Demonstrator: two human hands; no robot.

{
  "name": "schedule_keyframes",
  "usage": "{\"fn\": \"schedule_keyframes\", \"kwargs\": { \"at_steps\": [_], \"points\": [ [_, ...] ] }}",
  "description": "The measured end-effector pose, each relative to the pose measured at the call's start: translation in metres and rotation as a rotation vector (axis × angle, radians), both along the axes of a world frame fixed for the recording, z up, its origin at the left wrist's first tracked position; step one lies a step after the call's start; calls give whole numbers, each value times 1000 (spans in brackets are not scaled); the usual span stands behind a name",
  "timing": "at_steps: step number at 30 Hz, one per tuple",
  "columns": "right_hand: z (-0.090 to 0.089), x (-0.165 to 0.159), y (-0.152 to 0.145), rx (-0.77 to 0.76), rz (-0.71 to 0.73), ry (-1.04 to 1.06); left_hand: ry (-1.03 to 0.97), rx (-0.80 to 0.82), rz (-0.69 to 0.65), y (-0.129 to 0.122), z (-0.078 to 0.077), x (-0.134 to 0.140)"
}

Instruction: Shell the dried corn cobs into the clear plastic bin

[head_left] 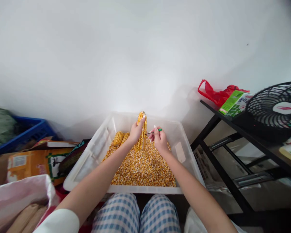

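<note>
My left hand (135,132) is wrapped round an ear of dried corn (141,139), which stands nearly upright over the bin. Some kernel rows are gone from the ear, leaving pale strips. In my right hand (158,138) is a screwdriver (160,130) with a green handle; its thin dark shaft points left and its tip meets the side of the ear. Below both hands, loose corn kernels (143,168) fill much of a translucent plastic bin (145,189). More ears of corn (118,138) lie on the kernels at the bin's back left.
At right, a black table (232,126) carries a fan (278,105), a green box (235,103) and a red plastic bag (215,94). Left of the bin are a blue crate (36,126), an orange package (29,163) and a white sack (21,191). A white wall rises behind.
</note>
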State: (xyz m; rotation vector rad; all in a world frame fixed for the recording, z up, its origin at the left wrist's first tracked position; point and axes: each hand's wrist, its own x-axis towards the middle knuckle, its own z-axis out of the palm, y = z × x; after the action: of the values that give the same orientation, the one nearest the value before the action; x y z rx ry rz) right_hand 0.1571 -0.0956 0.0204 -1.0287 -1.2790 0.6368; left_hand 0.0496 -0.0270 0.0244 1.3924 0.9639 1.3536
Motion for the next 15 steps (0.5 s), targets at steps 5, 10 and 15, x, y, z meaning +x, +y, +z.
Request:
{"fn": "schedule_keyframes", "kwargs": {
  "at_steps": [5,10,15],
  "points": [
    [-1,2,2,-26,-18,66,137,162,-21,-10,12,-2],
    [-8,7,6,-74,-47,-16,234,232,-107,-18,15,-1],
    [-15,4,8,-130,5,-143,63,134,-116,-14,13,0]
  ]
}}
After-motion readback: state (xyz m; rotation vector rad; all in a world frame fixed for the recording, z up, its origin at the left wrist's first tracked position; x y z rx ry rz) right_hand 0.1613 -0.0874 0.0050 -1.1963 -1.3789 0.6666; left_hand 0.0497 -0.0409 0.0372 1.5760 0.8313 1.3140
